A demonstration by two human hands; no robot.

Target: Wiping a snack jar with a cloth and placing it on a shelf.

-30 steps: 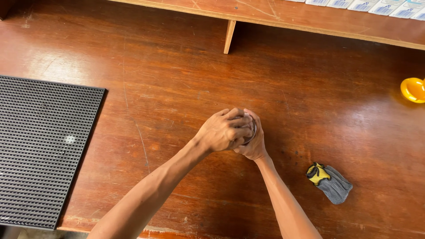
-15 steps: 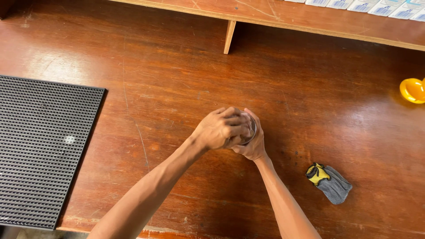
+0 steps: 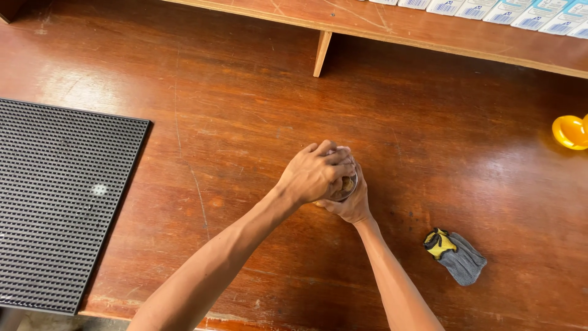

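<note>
Both my hands meet over the middle of the brown wooden table (image 3: pixel 245 122). My left hand (image 3: pixel 313 173) is on top, its fingers curled over a small round metal-rimmed object (image 3: pixel 346 185). My right hand (image 3: pixel 352 205) cups the same object from below and from the right. Only a sliver of the rim and a brownish inside show between the fingers; what the object is cannot be made out.
A black ribbed rubber mat (image 3: pixel 58 199) lies at the left edge. A grey and yellow glove (image 3: pixel 456 256) lies to the right of my hands. An orange round object (image 3: pixel 571 131) sits at the far right. A wooden shelf (image 3: pixel 398 27) with small boxes runs along the back.
Hardly any: both hands stay clasped on the small round object in the same spot, with only a slight shift of the fingers.
</note>
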